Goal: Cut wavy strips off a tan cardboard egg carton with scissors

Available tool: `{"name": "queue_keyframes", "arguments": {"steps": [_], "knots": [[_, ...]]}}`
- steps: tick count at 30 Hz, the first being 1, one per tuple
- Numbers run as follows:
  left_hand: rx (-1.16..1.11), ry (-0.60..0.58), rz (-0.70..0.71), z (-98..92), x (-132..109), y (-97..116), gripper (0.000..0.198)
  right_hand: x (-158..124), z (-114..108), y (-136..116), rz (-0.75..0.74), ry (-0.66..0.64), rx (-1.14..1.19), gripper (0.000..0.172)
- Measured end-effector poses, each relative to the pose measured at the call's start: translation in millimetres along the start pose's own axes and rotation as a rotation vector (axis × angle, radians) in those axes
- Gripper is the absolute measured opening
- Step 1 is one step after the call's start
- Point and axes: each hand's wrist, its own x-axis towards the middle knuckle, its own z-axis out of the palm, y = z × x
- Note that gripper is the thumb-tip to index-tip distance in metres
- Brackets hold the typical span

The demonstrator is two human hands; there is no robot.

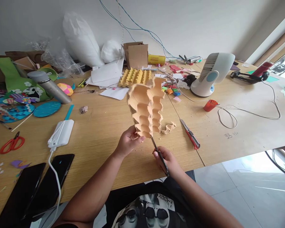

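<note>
My left hand (129, 142) grips the lower left edge of a tan egg carton piece (143, 109), tilted up above the table with its cups facing me. A slit or gap runs between its two columns of cups. In my right hand (167, 160) is a slim dark cutting tool (160, 155); its narrow metal tip touches the carton's bottom edge near the middle. Whether it is a knife or scissors I cannot tell. Just right of the carton, a torn, wavy strip of the same carton (169, 128) lies on the wood.
A red utility knife (190, 134) lies to the right, near an orange cup (210, 105) and a white fan (212, 76). Behind is a yellow egg tray (135, 77). On the left are red-handled scissors (12, 144), a power bank (61, 133), phones (53, 177) and a steel flask (49, 87).
</note>
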Motion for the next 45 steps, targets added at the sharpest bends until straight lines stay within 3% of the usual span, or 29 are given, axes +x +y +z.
{"name": "queue_keyframes", "arguments": {"steps": [4,9,20,27,45], "knots": [[0.074,-0.034,0.018,-0.7,-2,5,0.037,-1,-7,-4,-0.035,-0.030,-0.039,0.042],[-0.051,-0.047,-0.033,-1.3,0,0,0.041,-3,-11,-5,-0.081,-0.058,-0.072,0.042],[-0.016,-0.082,-0.051,-1.1,1,-1,0.035,3,-15,-4,-0.031,-0.046,-0.136,0.042],[-0.031,-0.045,-0.040,1.8,1,-3,0.035,10,-12,-1,-0.065,0.035,-0.230,0.047],[-0.003,-0.014,-0.043,1.7,5,-7,0.037,15,-9,6,-0.107,0.088,-0.370,0.043]]}}
